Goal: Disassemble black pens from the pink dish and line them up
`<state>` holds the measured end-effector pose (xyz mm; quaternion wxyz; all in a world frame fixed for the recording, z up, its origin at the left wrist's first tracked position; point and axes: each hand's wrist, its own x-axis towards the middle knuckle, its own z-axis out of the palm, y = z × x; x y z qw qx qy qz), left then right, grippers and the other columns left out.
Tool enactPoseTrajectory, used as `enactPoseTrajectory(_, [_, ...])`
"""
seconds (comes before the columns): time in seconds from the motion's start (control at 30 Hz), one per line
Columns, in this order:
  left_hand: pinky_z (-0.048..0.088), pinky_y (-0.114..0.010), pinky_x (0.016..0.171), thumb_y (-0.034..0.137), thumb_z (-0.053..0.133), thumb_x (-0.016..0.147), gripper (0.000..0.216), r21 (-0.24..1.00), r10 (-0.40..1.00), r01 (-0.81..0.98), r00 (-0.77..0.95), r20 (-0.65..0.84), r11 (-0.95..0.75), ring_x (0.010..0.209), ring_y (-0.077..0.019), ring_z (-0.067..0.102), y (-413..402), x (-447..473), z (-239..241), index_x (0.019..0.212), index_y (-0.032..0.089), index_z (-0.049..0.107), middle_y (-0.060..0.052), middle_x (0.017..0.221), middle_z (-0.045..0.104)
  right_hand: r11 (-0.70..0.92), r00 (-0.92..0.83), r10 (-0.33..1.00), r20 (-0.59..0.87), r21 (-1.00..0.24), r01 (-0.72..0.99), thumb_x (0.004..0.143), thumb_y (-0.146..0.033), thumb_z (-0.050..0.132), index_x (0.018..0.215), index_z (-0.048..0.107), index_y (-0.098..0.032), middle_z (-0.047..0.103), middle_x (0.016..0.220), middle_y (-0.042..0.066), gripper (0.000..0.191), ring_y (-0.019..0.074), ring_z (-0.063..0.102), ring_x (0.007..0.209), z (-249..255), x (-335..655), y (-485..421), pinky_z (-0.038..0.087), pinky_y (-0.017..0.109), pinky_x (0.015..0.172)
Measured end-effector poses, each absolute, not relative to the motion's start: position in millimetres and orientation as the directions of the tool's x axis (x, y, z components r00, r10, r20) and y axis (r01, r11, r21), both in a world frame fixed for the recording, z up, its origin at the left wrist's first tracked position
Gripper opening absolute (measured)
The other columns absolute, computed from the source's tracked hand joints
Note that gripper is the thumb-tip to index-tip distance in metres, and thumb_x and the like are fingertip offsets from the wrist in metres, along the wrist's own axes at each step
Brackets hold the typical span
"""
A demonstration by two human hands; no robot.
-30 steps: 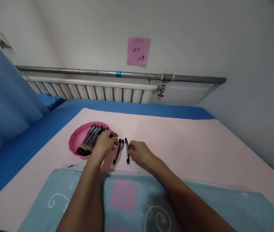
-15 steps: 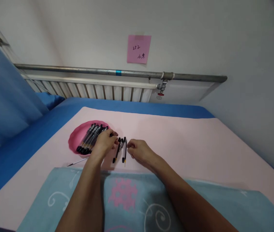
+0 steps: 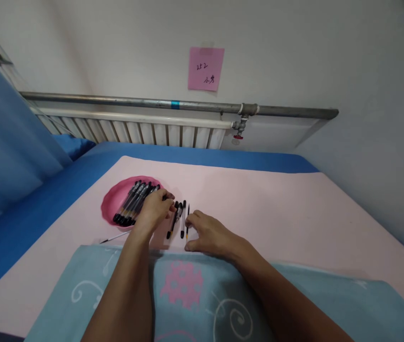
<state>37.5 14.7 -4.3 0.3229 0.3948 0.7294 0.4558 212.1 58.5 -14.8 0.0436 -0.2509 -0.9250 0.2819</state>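
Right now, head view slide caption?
Right hand at thin black refill; left hand by scalloped pink dish of dark pens.

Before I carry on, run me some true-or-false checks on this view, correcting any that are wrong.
1. The left hand is nearer the pink bowl than the right hand is. True.
2. The thin white stick lies inside the bowl. False: it lies outside, near the bowl's lower edge.
3. Several pens lie side by side in the bowl. True.
4. The right hand's thumb is pressed against its index fingertip. False: there is a gap between them.
5. The valve handle below the pipe is blue. False: it is red.
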Motion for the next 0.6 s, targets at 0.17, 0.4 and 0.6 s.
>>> enactPoseTrajectory(0.17, [0.039,-0.018,0.039,0.014,0.049,0.066,0.007,0.921,0.876,0.284,-0.47,-0.109,0.267,0.056,-0.0137,0.06,14,38,-4,0.071,0.016,0.053,-0.003,0.06,0.058,0.737,-0.872,0.49,-0.012,-0.528,0.422,0.061,-0.033,0.067,0.097,0.053,-0.019,0.051,0.093,0.002,0.041,0.0141,0.048,0.076,-23,213,59,0.035,0.023,0.064])
enactPoseTrajectory(0.4, [0.039,-0.016,0.041,0.013,0.051,0.066,0.007,0.914,0.871,0.279,-0.473,-0.135,0.293,0.055,-0.0117,0.059,15,40,-3,0.071,0.015,0.054,-0.003,0.059,0.06,0.712,-0.86,0.51,0.02,-0.571,0.409,0.064,-0.027,0.065,0.094,0.054,-0.019,0.052,0.09,0.001,0.033,0.0122,0.047,0.072,-21,213,60,0.035,0.022,0.065])
enactPoseTrajectory(0.6, [0.04,-0.018,0.04,0.013,0.049,0.066,0.006,0.921,0.876,0.268,-0.464,-0.135,0.283,0.056,-0.0137,0.06,14,41,-2,0.069,0.016,0.053,-0.003,0.061,0.06,0.624,-0.711,0.699,0.072,-0.548,0.558,0.081,-0.023,0.045,0.098,0.057,-0.015,0.057,0.093,0.006,0.022,0.0142,0.051,0.081,-23,202,82,0.037,0.024,0.071])
